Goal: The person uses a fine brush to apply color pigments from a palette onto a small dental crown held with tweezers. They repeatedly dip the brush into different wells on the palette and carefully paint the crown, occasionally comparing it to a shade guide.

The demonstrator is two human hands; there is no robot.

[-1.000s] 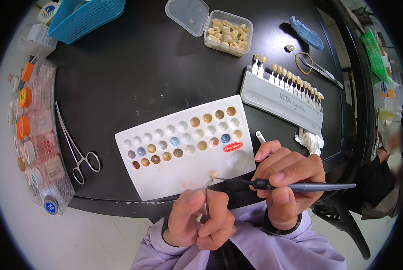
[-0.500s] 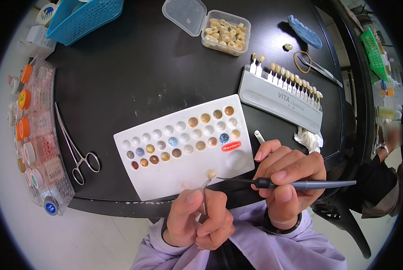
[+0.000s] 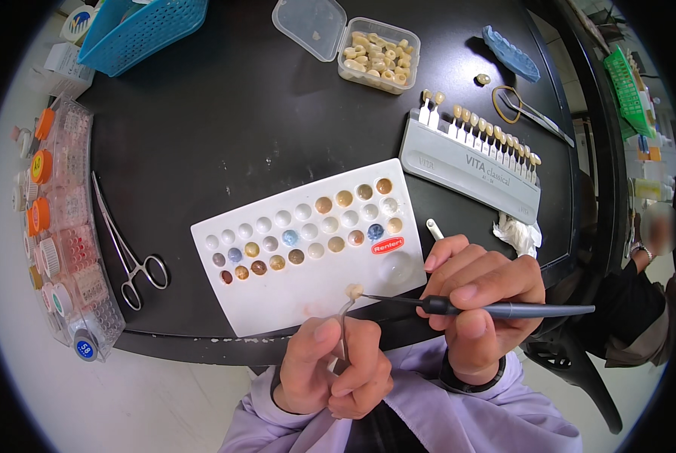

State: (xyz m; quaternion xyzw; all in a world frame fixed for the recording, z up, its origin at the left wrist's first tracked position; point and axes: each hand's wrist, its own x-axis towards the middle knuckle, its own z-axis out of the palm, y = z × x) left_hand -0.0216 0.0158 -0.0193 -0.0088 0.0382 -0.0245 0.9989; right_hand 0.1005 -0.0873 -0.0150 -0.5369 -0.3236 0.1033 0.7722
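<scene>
My left hand [image 3: 334, 370] is closed round a thin, curved metal holder [image 3: 345, 325]; most of its length is hidden by the fingers. At its upper end sits a small cream tooth crown [image 3: 354, 290]. A slim brush [image 3: 542, 310] with a dark grey handle is pinched in my right hand [image 3: 481, 298], and its fine tip touches or nearly touches the crown's right side. Behind both hands lies a white palette [image 3: 270, 309] with rows of round wells, several filled with brown, yellow, white and blue pastes. The crown is held over the palette's near edge.
A grey tooth shade guide [image 3: 466, 174], white tissue [image 3: 517, 234] and tweezers [image 3: 542, 121] lie at right. Scissor-handled forceps [image 3: 130, 264] and a clear rack [image 3: 78, 204] of capped jars stand left. Farther back are a box of crowns [image 3: 379, 54], a blue basket [image 3: 142, 38] and a blue dental mould [image 3: 510, 54].
The brush has shifted slightly left and up, so its tip now meets the crown instead of sitting just beside it. My left hand has stayed put.
</scene>
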